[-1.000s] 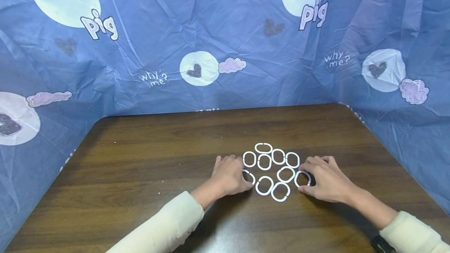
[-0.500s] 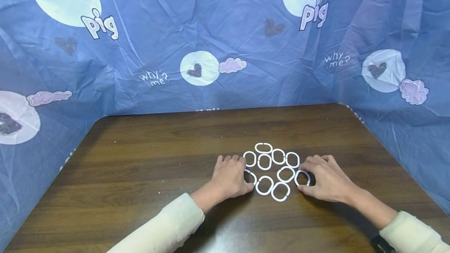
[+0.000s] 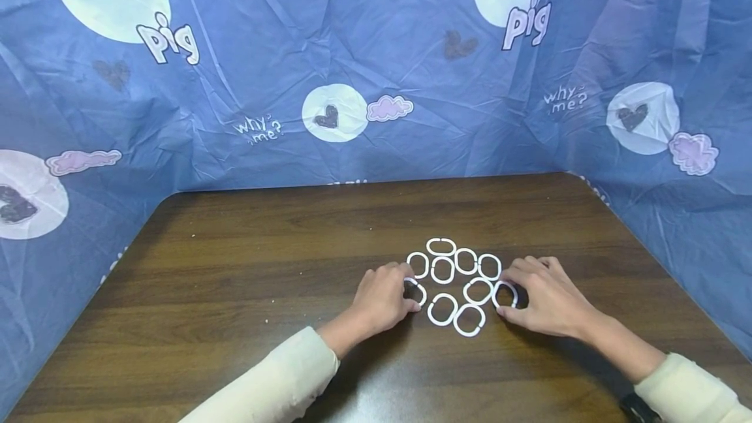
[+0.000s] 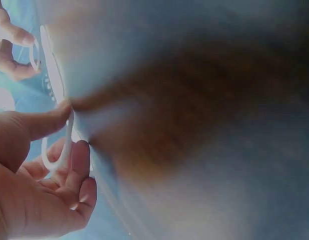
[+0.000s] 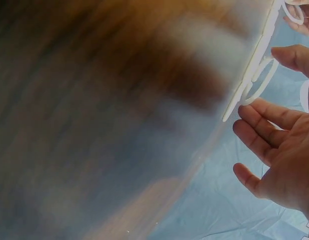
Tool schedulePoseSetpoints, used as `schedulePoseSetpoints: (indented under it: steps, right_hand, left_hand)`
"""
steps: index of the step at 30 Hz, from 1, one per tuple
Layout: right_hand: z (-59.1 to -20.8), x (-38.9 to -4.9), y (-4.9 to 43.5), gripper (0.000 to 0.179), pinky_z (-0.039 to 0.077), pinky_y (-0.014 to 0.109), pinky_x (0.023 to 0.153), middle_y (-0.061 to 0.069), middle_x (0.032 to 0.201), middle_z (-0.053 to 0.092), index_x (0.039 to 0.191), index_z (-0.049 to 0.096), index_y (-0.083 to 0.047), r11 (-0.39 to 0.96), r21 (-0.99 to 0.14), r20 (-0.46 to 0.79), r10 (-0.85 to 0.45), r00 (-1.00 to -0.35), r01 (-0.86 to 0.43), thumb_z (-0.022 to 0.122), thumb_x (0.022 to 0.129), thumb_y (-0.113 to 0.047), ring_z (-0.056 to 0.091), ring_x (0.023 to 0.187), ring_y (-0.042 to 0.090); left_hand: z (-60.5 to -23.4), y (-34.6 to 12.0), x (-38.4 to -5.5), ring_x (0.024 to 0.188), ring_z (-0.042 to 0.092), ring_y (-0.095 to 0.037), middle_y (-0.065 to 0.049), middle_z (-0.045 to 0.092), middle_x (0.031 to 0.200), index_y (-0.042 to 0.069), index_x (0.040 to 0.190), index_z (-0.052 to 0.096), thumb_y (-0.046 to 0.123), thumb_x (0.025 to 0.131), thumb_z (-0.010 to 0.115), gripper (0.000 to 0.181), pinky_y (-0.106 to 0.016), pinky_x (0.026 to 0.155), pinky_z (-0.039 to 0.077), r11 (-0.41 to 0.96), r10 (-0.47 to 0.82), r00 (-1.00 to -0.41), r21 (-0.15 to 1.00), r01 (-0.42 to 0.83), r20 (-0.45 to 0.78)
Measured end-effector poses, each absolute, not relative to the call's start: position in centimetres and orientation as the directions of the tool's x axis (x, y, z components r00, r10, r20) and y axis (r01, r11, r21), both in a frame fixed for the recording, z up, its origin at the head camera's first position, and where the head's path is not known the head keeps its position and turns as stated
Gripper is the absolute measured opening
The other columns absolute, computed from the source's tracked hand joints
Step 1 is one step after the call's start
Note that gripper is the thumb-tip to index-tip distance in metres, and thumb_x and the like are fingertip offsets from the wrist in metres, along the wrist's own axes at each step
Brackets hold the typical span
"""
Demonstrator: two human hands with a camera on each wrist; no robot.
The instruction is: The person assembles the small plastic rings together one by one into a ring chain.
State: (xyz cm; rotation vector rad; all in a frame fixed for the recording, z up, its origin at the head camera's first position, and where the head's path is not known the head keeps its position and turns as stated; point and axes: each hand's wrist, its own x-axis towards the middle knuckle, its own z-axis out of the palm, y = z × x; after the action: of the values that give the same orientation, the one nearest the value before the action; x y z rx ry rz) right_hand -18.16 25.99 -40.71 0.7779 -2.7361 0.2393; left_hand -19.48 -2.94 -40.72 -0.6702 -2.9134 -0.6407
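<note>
My left hand [image 3: 378, 297] pinches a white oval shower curtain ring [image 3: 424, 296] between thumb and fingers, left of the group. The left wrist view shows that ring [image 4: 69, 129] standing tilted between thumb and fingertips. On the group's right side my right hand [image 3: 548, 297] holds another white ring [image 3: 495, 297] by its edges. In the right wrist view the thumb is at one end of this ring [image 5: 267, 80] and the fingertips are at the other. Between the hands lie several more rings, including one [image 3: 442, 326] near the left hand and its neighbour [image 3: 461, 331].
At the back of the group lies a sideways ring [image 3: 440, 254], close to other rings. All are on a brown wooden table [image 3: 264, 247] with tiny white specks. A blue printed cloth [image 3: 376, 155] hangs behind and along the sides.
The left hand and its ring went slightly right, then back left, opening a gap to the neighbouring ring. The right hand and the other rings stay nearly still.
</note>
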Motion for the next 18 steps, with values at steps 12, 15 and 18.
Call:
schedulePoseSetpoints:
  steps: [12,15,18]
  right_hand:
    - [-40.6,-18.6,25.7,0.039,0.036,0.046,0.084,-0.003,0.09,0.062,0.094,0.069,-0.012,0.829,-0.091,0.36,-0.489,-0.794,-0.552,0.08,0.067,-0.038,0.055,0.087,0.018]
    - [-40.6,-18.6,25.7,0.04,0.036,0.046,0.084,-0.003,0.089,0.062,0.094,0.069,-0.012,0.829,-0.095,0.365,-0.487,-0.794,-0.551,0.08,0.067,-0.038,0.055,0.087,0.018]
    - [-40.6,-18.6,25.7,0.04,0.036,0.047,0.084,-0.003,0.089,0.062,0.095,0.069,-0.012,0.83,-0.098,0.363,-0.484,-0.796,-0.549,0.08,0.067,-0.039,0.055,0.087,0.018]
  left_hand:
    - [-40.4,-4.3,-19.7,0.059,0.054,-0.006,-0.003,0.06,0.065,-0.004,0.094,0.06,-0.008,0.064,0.082,0.038,-0.019,0.056,0.046,0.595,0.343,-0.938,0.761,0.258,0.05]
    - [-40.3,-4.7,-19.7,0.06,0.055,-0.007,-0.006,0.061,0.068,-0.007,0.097,0.059,-0.013,0.061,0.081,0.043,-0.018,0.055,0.047,0.565,0.331,-0.944,0.799,0.205,0.008]
    - [-40.0,-5.0,-19.8,0.063,0.058,-0.01,-0.01,0.064,0.074,-0.008,0.1,0.059,-0.015,0.061,0.08,0.045,-0.02,0.058,0.049,0.57,0.338,-0.941,0.798,0.195,-0.012]
